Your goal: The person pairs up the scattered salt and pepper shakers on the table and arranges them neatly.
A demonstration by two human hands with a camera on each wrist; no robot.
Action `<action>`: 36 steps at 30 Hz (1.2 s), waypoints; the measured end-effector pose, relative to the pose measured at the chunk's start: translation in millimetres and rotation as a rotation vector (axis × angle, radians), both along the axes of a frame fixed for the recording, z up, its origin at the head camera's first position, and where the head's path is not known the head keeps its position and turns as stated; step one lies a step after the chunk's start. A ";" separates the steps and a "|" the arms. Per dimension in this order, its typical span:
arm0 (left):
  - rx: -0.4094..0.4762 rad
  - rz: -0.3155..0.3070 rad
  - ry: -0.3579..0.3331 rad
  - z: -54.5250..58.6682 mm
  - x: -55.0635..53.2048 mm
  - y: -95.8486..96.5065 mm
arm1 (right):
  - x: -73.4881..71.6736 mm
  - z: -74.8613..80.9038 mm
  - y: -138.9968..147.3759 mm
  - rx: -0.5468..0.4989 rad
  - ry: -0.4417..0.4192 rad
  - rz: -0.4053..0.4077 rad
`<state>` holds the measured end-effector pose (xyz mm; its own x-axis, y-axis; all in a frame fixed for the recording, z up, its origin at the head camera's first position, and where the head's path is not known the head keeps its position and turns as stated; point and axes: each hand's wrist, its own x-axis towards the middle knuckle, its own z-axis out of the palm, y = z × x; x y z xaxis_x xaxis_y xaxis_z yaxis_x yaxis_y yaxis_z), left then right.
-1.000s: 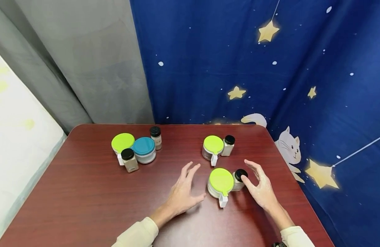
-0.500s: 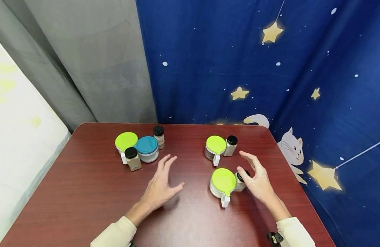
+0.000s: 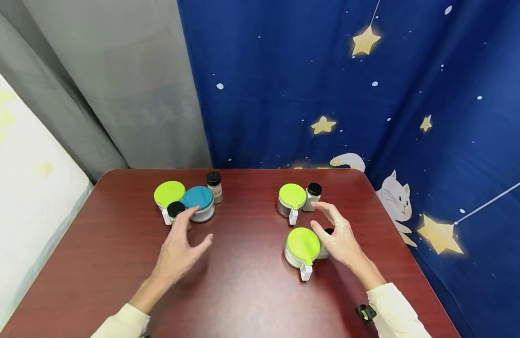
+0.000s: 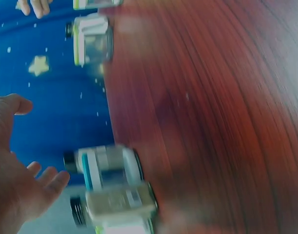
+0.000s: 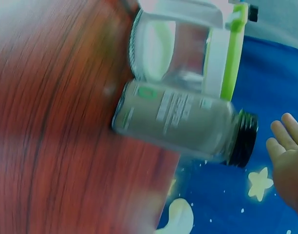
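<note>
Curtains [image 3: 285, 84], grey and starry blue, hang behind the glossy red-brown table [image 3: 243, 291]. The left hand [image 3: 175, 251] has swung from beside the front green jar [image 3: 303, 246] to the left cluster; the right hand [image 3: 342, 239] has shifted only slightly. That puts one hand at each cluster, seemingly reaching. Both are spread, thumbs well apart from fingers, holding nothing.

The back green jar [image 3: 292, 197] stands behind the front one; the left green jar [image 3: 169, 193] sits beside the blue jar [image 3: 198, 201]. Of the bottles, the right hand partly hides the front right bottle [image 3: 323, 252], the left hand the front left bottle [image 3: 175, 209]; touch cannot be told.
</note>
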<state>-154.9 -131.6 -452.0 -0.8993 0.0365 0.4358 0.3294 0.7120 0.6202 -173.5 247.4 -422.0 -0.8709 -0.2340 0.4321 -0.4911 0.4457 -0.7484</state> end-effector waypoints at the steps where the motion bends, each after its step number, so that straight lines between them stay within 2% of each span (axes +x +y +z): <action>1: 0.004 0.018 0.001 -0.5 0.0 -5.9 | 1.8 3.3 -3.7 -0.014 -0.001 0.016; 4: -0.001 0.060 0.014 -4.0 -4.3 -23.8 | 6.6 10.9 -13.9 -0.051 0.000 0.049; 8: -0.004 0.094 0.034 -10.7 -19.1 -45.7 | 11.5 14.6 -24.7 -0.070 0.002 0.066; 13: -0.039 0.109 0.009 -19.3 -31.5 -62.8 | 12.3 22.6 -49.5 -0.022 0.037 0.077; 15: -0.050 0.109 -0.014 -22.9 -32.4 -64.7 | 8.0 25.7 -62.3 0.008 0.065 0.075; 18: -0.048 0.106 -0.039 -27.6 -32.3 -63.3 | -5.8 19.5 -78.9 0.028 0.106 0.094; 23: -0.036 0.110 -0.056 -32.4 -32.6 -59.4 | -24.0 5.1 -105.8 0.056 0.074 0.122; 30: -0.035 0.132 -0.129 -33.8 -29.7 -56.5 | -24.0 -6.0 -138.2 0.138 0.030 0.135; 36: -0.032 0.152 -0.132 -33.2 -29.8 -55.1 | -20.3 -16.5 -151.5 0.186 -0.038 0.166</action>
